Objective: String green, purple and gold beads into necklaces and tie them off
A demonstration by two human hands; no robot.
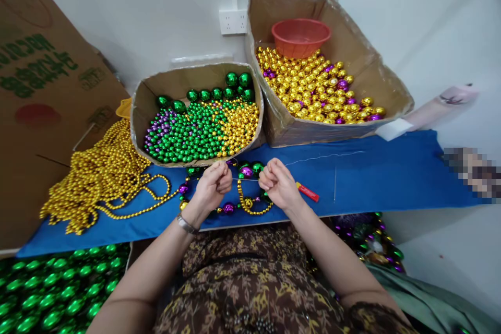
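My left hand (215, 183) and my right hand (277, 181) are both closed in fists above the blue-covered table. A thin pale string (249, 180) is stretched between them, gripped at both sides. From my right hand its loose end trails rightward over the cloth. Below the hands lies a string of beads (228, 209) in purple, green and gold, partly hidden by my hands. A loop of small gold beads (258, 212) hangs within it. Close to my right hand is a red and yellow lighter (308, 192). A needle-like thin rod (334, 183) lies further right.
Ahead stands a carton of green, gold and purple beads (195, 138). Behind right, a larger carton (274, 133) holds gold and purple balls and a red basin (301, 36). Gold bead strands (105, 172) are heaped left. Green beads (58, 292) sit low left. A pink roll (438, 107) leans right.
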